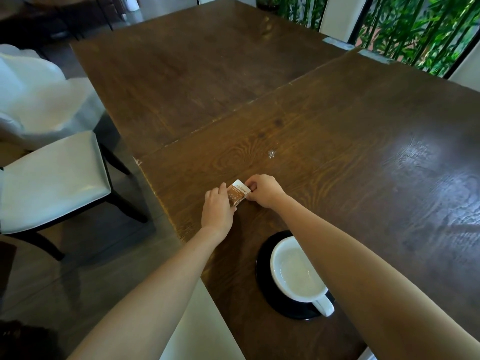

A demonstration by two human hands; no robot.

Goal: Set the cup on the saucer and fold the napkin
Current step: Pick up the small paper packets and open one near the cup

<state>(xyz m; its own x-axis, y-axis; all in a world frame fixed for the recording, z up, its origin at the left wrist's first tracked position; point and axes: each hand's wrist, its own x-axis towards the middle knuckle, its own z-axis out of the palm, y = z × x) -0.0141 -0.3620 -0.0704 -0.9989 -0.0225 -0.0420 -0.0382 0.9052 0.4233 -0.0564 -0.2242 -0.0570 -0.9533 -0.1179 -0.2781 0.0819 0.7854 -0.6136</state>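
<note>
Dark wooden table (337, 126), black saucer (262, 271) bearing white cup (296, 271) near its front edge, farther out 2 hands, left (218, 209) and right (263, 189), pinching small folded brown-and-white napkin (237, 192) flat on the wood.

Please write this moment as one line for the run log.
cup on saucer: done | napkin: folded small, on table | left hand, right hand: both pressing napkin
</note>
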